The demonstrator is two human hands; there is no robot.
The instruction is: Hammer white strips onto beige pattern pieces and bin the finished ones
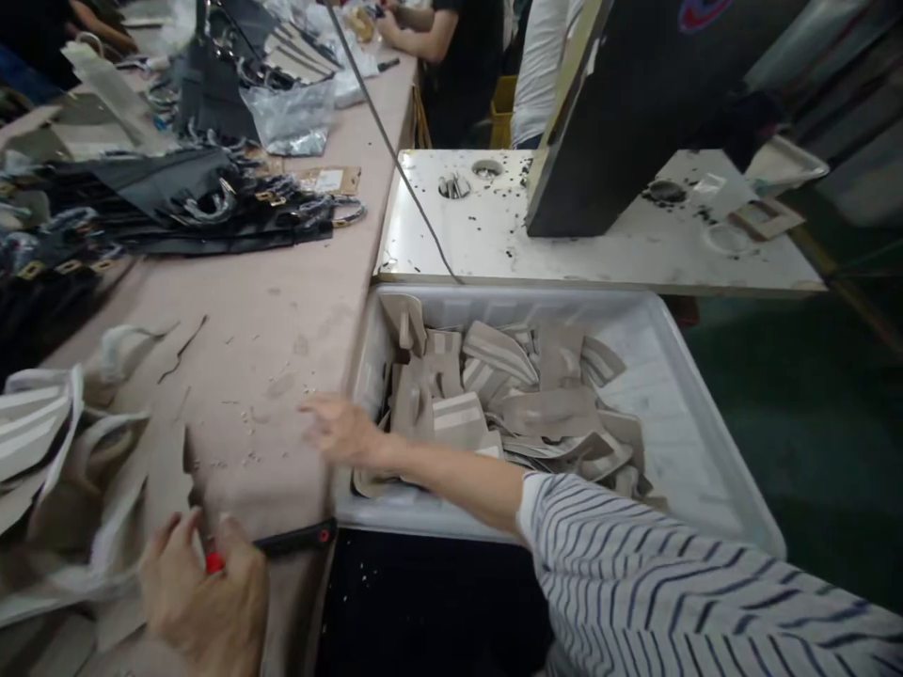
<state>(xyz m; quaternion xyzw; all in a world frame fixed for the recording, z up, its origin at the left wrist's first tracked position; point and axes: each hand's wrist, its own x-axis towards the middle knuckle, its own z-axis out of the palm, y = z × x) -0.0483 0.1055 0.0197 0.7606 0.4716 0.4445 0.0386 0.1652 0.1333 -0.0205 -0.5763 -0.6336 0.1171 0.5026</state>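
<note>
My left hand (208, 597) is closed low over the pink-beige tabletop, with a small red part (214, 562) showing between thumb and fingers; the rest of that thing is hidden. Just past its fingertips lies a flat beige piece (167, 475), beside a heap of beige and white-striped pieces (91, 470). A black strip-like object with a red dot (296, 540) lies to the right of this hand. Blurred by motion, my right hand (344, 432) reaches over the table's edge, fingers stretched leftward and nothing visible in them. Beneath its forearm is a white plastic bin (677, 414) holding several beige striped pieces (550, 414).
Black bags with handles (212, 197) and plastic wrapping (293, 118) are piled on the table's far side. Behind the bin, a dark machine column (627, 113) rises from a white worktop (451, 240) strewn with black bits. Other people (437, 38) are at the back.
</note>
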